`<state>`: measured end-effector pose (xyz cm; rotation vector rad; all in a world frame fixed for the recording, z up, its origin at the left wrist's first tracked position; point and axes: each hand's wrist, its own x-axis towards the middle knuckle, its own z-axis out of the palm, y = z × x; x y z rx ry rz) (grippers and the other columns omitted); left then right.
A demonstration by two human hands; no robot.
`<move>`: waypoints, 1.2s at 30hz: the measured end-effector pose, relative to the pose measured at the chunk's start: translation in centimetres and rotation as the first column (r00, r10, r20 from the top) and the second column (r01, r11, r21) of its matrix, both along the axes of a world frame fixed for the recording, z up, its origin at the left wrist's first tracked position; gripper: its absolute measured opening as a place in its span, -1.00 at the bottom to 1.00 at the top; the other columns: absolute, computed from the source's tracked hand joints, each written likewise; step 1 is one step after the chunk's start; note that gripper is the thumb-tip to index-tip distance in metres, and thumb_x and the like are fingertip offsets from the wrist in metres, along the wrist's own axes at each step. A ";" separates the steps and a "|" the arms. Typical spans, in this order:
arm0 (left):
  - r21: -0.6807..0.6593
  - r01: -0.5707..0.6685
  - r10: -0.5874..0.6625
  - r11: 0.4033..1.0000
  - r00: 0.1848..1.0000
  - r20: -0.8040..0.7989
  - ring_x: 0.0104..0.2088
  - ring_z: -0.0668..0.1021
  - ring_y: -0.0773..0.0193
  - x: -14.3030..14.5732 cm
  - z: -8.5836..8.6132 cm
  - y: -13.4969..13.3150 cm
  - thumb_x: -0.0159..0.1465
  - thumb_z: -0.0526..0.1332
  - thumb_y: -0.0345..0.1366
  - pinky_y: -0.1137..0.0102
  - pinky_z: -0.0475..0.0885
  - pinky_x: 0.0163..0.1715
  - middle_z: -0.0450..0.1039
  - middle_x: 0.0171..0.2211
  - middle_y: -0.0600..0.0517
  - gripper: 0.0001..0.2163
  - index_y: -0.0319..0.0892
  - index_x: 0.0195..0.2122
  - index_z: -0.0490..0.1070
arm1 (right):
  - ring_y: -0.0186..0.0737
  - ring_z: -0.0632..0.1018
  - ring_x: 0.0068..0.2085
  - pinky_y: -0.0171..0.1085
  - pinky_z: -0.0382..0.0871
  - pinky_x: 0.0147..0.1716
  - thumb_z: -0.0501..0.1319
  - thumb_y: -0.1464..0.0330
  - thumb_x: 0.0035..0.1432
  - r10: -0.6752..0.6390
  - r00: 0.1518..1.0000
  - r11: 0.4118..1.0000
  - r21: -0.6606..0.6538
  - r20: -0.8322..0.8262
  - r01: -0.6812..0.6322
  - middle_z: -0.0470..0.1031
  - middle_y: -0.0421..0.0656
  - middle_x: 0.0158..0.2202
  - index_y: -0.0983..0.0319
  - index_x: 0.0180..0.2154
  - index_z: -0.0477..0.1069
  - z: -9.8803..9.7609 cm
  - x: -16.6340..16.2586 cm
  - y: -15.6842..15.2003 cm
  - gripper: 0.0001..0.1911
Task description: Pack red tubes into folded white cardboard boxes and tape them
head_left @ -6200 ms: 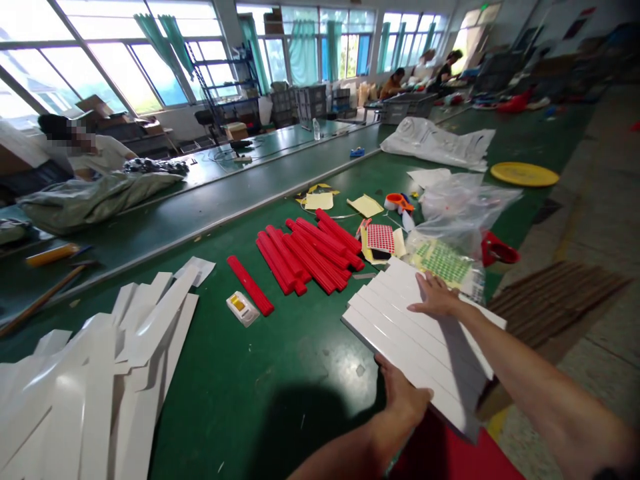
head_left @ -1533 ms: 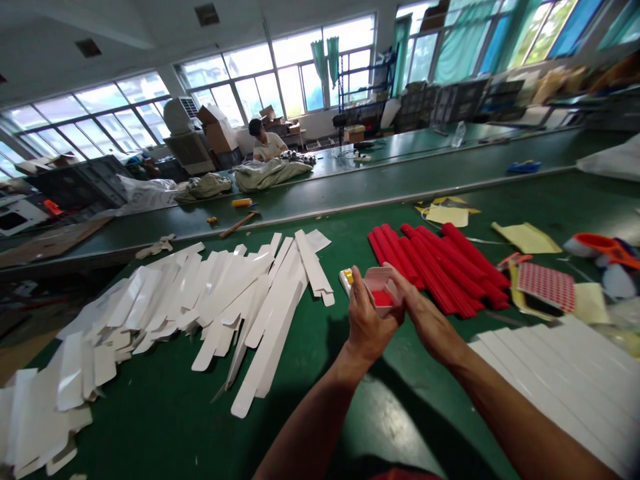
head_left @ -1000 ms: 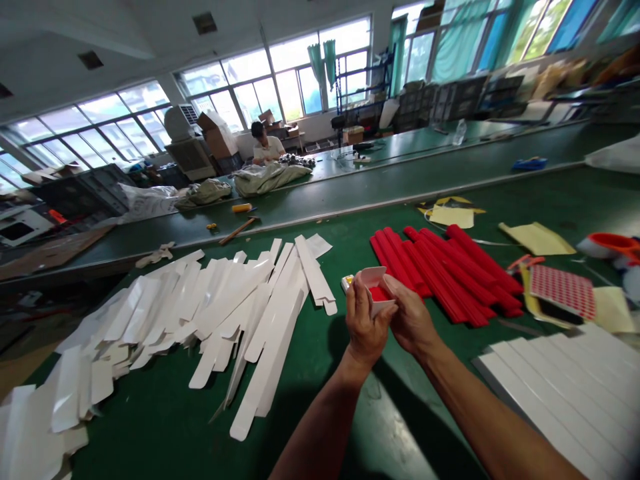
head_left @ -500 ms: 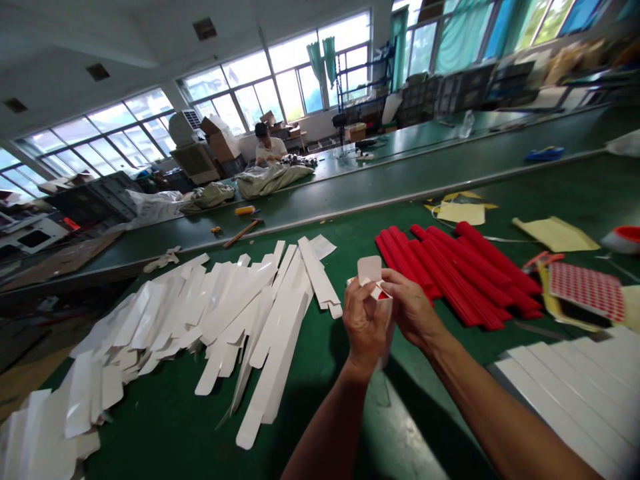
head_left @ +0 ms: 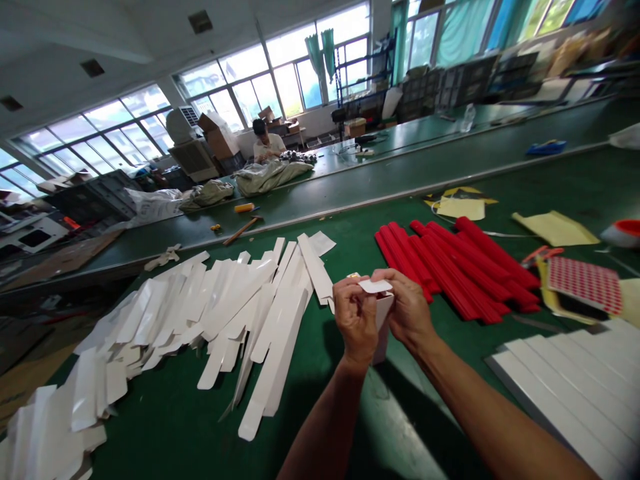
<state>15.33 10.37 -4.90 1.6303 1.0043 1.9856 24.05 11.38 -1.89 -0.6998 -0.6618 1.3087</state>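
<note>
Carton (head_left: pixel 382 333), near upright, its top flap (head_left: pixel 376 287) folded partly over the mouth.
The left hand (head_left: pixel 356 323) grips its left side and the right hand (head_left: pixel 409 310) its right, both touching the flap; whether its foot meets the green table (head_left: pixel 170 427) is hard to tell. Flattened white cartons (head_left: pixel 287 353) lie left, red rods (head_left: pixel 463 273) beyond the right hand, white boxes (head_left: pixel 575 387) near right.

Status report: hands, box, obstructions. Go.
Left hand and right hand holding white box. Top flap bent over, not fully shut. Red bars lie beyond; no blockage seen.
</note>
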 end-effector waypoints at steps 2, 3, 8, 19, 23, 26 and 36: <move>0.053 -0.019 0.026 0.998 0.989 -0.148 -0.07 0.51 0.18 -0.7 -0.1 0.1 0.37 0.09 -0.04 0.19 0.47 -0.01 0.40 -0.14 -0.10 -0.69 -0.17 -0.06 0.37 | -0.26 0.48 -0.42 -0.31 0.34 -0.41 0.25 0.40 -0.10 -0.034 0.999 0.997 0.064 0.020 0.033 0.55 -0.21 -0.42 0.17 -0.52 0.53 -0.3 0.3 0.2 -0.93; 0.084 -0.018 0.038 0.996 0.971 -0.236 -0.07 0.51 0.17 -1.2 0.0 0.1 0.37 0.06 0.01 0.19 0.47 -0.01 0.40 -0.14 -0.11 -0.63 -0.18 -0.04 0.39 | -0.25 0.49 -0.37 -0.30 0.35 -0.37 0.23 0.39 -0.06 -0.056 0.998 0.992 0.112 0.043 0.050 0.55 -0.20 -0.39 0.17 -0.52 0.55 -0.6 0.5 0.3 -0.89; 0.146 -0.043 0.108 0.988 0.874 -0.475 -0.03 0.51 0.15 -3.7 1.2 0.4 0.35 0.15 -0.06 0.25 0.53 -0.09 0.42 -0.07 -0.16 -0.67 -0.21 -0.07 0.44 | -0.13 0.52 -0.10 -0.24 0.38 -0.10 0.15 0.32 0.03 -0.085 0.992 0.963 0.264 0.088 0.060 0.58 -0.14 -0.19 0.19 -0.27 0.61 -3.1 0.7 0.4 -0.71; 0.131 0.054 0.061 0.990 0.672 -0.738 -0.10 0.56 0.22 -5.3 4.5 -0.4 0.40 0.07 -0.31 0.29 0.54 -0.08 0.50 -0.10 -0.16 -0.69 -0.24 0.12 0.38 | -0.04 0.55 -0.03 -0.12 0.46 -0.06 0.28 0.29 0.03 -0.280 0.594 0.931 0.365 0.755 -0.026 0.44 0.04 0.09 0.25 0.18 0.16 -5.3 -0.4 -1.4 -0.31; 0.098 0.094 0.023 0.991 0.595 -0.803 -0.19 0.57 0.23 -5.8 5.5 0.0 0.41 0.06 -0.29 0.31 0.56 -0.18 0.51 -0.19 -0.15 -0.68 -0.26 0.11 0.41 | -0.09 0.58 -0.09 -0.15 0.49 -0.13 0.24 0.31 0.06 -0.286 0.569 0.925 0.376 0.771 -0.044 0.46 0.02 0.04 0.23 0.18 0.13 -5.4 -0.3 -1.1 -0.34; 0.068 0.119 -0.009 0.991 0.555 -0.832 -0.20 0.58 0.24 -6.2 6.0 0.4 0.42 0.04 -0.26 0.34 0.57 -0.20 0.53 -0.21 -0.12 -0.68 -0.24 0.11 0.41 | -0.11 0.58 -0.13 -0.15 0.50 -0.16 0.22 0.30 0.08 -0.263 0.570 0.930 0.363 0.778 -0.066 0.47 -0.01 0.00 0.20 0.18 0.12 -5.6 -0.3 -0.8 -0.36; 0.107 0.186 0.020 0.977 0.417 -0.909 0.09 0.53 0.13 -6.1 7.3 -0.2 0.41 0.00 -0.35 0.21 0.51 0.07 0.50 0.04 -0.20 -0.70 -0.29 0.09 0.38 | -0.20 0.54 -0.24 -0.23 0.47 -0.23 0.21 0.38 0.03 -0.270 0.581 0.893 0.425 0.768 -0.147 0.45 -0.11 -0.12 0.19 0.08 0.17 -4.2 -0.2 -0.8 -0.46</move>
